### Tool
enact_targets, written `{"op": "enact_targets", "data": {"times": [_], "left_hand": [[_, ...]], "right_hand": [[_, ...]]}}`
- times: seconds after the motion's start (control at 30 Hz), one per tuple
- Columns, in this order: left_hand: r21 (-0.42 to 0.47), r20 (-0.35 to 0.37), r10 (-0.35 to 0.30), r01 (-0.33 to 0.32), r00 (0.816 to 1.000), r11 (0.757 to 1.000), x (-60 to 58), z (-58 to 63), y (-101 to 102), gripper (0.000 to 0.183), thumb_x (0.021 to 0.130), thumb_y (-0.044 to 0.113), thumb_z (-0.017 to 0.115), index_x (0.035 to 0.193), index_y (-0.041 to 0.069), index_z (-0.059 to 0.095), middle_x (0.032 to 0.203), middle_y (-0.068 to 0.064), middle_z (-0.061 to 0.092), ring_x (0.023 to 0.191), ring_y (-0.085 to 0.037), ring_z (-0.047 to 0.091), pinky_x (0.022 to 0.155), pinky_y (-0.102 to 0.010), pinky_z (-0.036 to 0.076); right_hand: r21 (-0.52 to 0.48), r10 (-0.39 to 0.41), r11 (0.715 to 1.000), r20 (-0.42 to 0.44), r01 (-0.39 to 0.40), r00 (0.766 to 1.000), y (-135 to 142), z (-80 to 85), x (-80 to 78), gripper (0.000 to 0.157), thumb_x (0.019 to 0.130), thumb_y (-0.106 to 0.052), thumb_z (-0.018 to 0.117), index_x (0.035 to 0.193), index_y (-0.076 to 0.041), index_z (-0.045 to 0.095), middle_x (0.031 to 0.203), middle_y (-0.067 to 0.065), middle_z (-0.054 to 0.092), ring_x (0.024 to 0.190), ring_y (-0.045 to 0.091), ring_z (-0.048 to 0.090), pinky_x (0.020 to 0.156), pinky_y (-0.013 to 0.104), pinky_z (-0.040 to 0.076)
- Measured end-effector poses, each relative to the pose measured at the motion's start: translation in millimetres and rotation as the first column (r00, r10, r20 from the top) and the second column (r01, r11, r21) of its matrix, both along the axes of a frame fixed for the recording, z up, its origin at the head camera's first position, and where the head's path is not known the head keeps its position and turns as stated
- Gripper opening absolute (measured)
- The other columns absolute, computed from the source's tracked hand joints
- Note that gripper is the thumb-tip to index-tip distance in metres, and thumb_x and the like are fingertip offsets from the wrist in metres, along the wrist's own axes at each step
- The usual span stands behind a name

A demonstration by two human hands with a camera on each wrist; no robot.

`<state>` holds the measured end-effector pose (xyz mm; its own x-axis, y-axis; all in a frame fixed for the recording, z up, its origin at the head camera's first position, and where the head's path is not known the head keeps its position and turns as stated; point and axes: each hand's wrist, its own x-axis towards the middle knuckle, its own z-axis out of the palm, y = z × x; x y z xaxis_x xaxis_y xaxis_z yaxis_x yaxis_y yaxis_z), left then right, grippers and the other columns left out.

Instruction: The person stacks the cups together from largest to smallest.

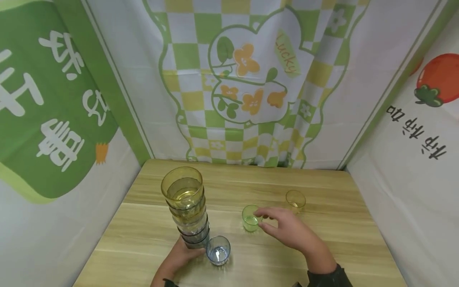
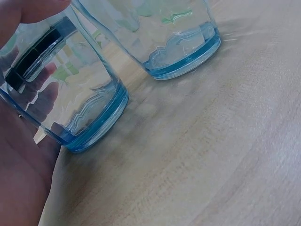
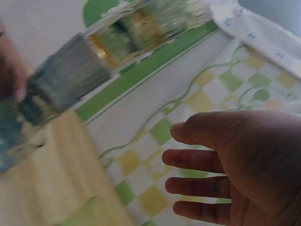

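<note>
Currently right hand loosely extended, holding nothing; green cup just left of its fingertips, contact unclear. Left hand farther from cup, gripping base of tall cup stack.

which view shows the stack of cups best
The head view: the stack shows almost whole, from top rim to near its base. The left wrist view shows only its bottom, close up; the right wrist view shows it slanted and blurred.

Gap between blue cup and green cup; tall stack blocks left, yellow cup back right.
</note>
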<state>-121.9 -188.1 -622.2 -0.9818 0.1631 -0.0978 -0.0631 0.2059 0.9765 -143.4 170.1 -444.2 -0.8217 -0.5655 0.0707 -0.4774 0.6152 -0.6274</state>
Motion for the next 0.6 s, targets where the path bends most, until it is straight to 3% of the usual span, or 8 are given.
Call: {"op": "enact_targets", "data": {"times": [0.17, 0.3, 0.43, 0.6], "left_hand": [[0.007, -0.001, 0.004, -0.004, 1.0, 1.0, 0.6, 1.5, -1.5, 0.073, 0.075, 0.004, 0.086, 0.137, -0.003, 0.048, 0.13, -0.017, 0.062, 0.115, -0.014, 0.058, 0.101, -0.025, 0.043], [0.009, -0.004, -0.004, 0.004, 1.0, 1.0, 0.4, 1.4, -1.8, 0.073, 0.076, 0.005, 0.086, 0.138, -0.003, 0.048, 0.131, -0.017, 0.062, 0.115, -0.013, 0.058, 0.101, -0.024, 0.043], [0.018, -0.001, -0.013, 0.013, 1.0, 1.0, 0.5, 0.3, 0.1, 0.073, 0.076, 0.005, 0.086, 0.138, -0.004, 0.047, 0.131, -0.018, 0.062, 0.114, -0.011, 0.058, 0.1, -0.023, 0.043], [0.031, 0.016, -0.011, 0.01, 1.0, 0.999, 1.1, -0.5, 1.4, 0.073, 0.075, 0.004, 0.086, 0.137, -0.003, 0.047, 0.13, -0.018, 0.062, 0.112, -0.009, 0.058, 0.1, -0.022, 0.044]], "right_hand": [[0.028, 0.041, 0.999, 0.03, -0.042, 0.999, -16.4, -48.2, 1.7, 0.022, 0.099, -0.02, 0.065, 0.121, -0.017, 0.071, 0.115, -0.002, 0.072, 0.104, 0.02, 0.066, 0.087, 0.039, 0.055], [0.048, 0.089, 0.995, 0.035, -0.09, 0.995, -34.0, -77.5, 4.7, 0.02, 0.099, -0.021, 0.065, 0.118, -0.015, 0.072, 0.113, -0.002, 0.072, 0.102, 0.017, 0.066, 0.087, 0.033, 0.055], [0.089, 0.119, 0.989, 0.03, -0.121, 0.992, -47.5, -95.7, 8.7, 0.021, 0.098, -0.022, 0.066, 0.117, -0.014, 0.072, 0.114, -0.004, 0.072, 0.105, 0.016, 0.066, 0.09, 0.033, 0.055], [0.142, 0.096, 0.985, 0.04, -0.101, 0.995, -55.0, -110.9, 10.5, 0.023, 0.097, -0.024, 0.067, 0.118, -0.017, 0.072, 0.116, -0.007, 0.071, 0.112, 0.014, 0.065, 0.096, 0.035, 0.053]]}}
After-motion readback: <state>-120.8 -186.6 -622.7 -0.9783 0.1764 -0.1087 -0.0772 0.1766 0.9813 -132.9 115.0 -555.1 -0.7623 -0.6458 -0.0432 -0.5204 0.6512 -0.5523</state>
